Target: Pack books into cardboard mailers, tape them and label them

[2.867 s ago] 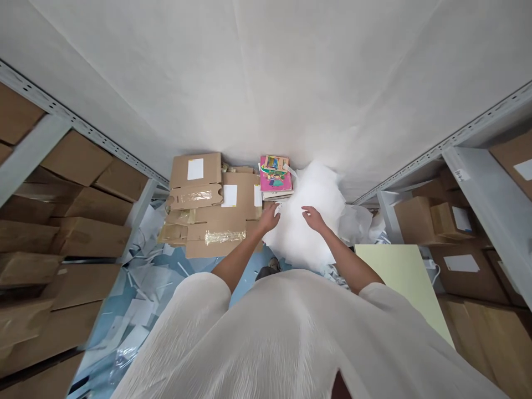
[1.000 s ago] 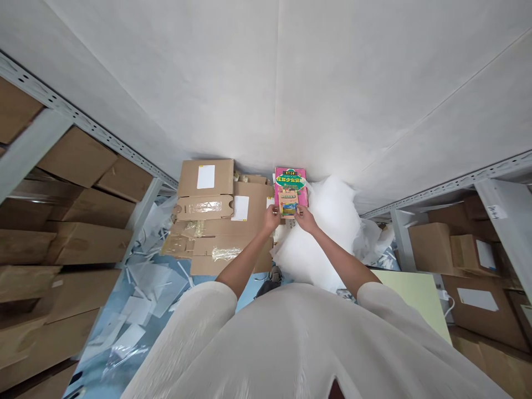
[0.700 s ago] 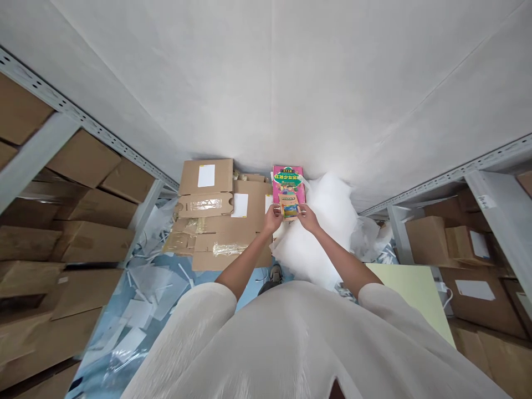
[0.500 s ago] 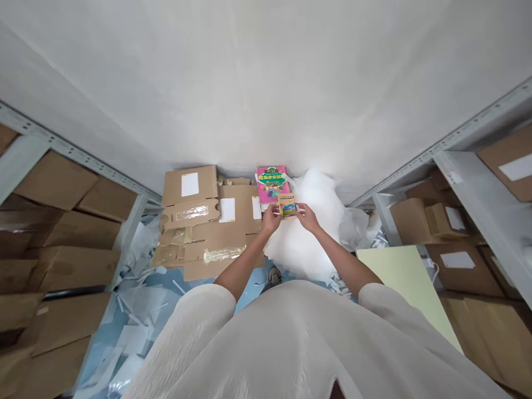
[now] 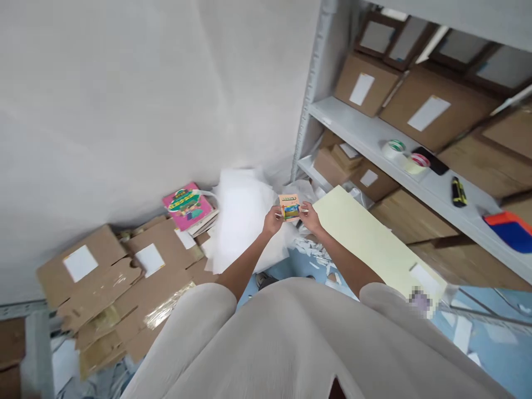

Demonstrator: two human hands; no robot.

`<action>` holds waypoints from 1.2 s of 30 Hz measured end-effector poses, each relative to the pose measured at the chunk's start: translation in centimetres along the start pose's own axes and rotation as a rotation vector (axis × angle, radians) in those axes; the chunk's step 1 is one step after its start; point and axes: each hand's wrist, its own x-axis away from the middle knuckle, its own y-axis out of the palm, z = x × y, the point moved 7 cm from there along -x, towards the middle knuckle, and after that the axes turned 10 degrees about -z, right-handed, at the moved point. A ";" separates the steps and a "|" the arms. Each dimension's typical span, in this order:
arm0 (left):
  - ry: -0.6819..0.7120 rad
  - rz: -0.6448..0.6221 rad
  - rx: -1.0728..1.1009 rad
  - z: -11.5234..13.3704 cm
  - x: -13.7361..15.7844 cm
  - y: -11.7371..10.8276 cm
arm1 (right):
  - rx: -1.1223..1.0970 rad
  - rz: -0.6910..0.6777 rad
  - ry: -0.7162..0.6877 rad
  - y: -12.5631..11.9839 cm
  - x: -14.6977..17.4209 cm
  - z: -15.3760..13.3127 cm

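Between my two hands is a small orange booklet (image 5: 290, 207) with a colourful picture on its cover. My left hand (image 5: 272, 219) pinches its left edge, and my right hand (image 5: 310, 216) grips the right edge. Below and to the left lies a stack of white foam sheets (image 5: 239, 213). Beside that stack, a pink picture book (image 5: 189, 206) rests on top of other books. A long pale-yellow board or tabletop (image 5: 366, 235) extends to the right of my right hand.
Flattened cardboard boxes (image 5: 162, 249) lie at the left. On the right, a metal shelf (image 5: 432, 183) bears cartons (image 5: 432, 113), tape rolls (image 5: 394, 148), a black-and-yellow cutter (image 5: 458, 192) and a red-and-blue item (image 5: 509, 230). White scraps litter the blue floor (image 5: 305, 266).
My view and body have turned to the right, bringing the shelf and yellow board further in. The booklet stays in both hands and is now past the foam sheets, near the board.
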 end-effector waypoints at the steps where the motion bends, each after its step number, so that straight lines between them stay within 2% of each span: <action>1: 0.007 -0.037 -0.025 0.8 -0.5 2.4 | 0.001 0.035 0.033 -2.2 0.8 1.7; 4: 0.021 -0.138 -0.080 2.9 -1.5 9.6 | -0.027 0.107 0.091 -8.1 3.6 6.3; 8: 0.037 -0.248 -0.114 4.8 -1.9 18.3 | -0.107 0.164 0.164 -14.0 7.7 11.7; 12: 0.066 -0.375 -0.188 6.3 -2.0 25.3 | -0.167 0.225 0.247 -18.0 11.4 15.9; 16: 0.069 -0.501 -0.282 7.1 -2.5 30.5 | -0.235 0.286 0.321 -20.4 14.3 19.5; 21: 0.079 -0.670 -0.406 7.0 -3.6 35.7 | -0.337 0.375 0.424 -21.6 17.2 23.0; 26: 0.104 -0.831 -0.523 6.0 -4.8 39.5 | -0.386 0.460 0.466 -21.3 19.1 24.5; 33: 0.207 -0.992 -0.574 5.2 -7.1 43.0 | -0.382 0.633 0.506 -21.2 19.5 26.4; 36: 0.246 -1.054 -0.596 4.8 -7.9 43.6 | -0.380 0.686 0.590 -21.1 20.1 28.1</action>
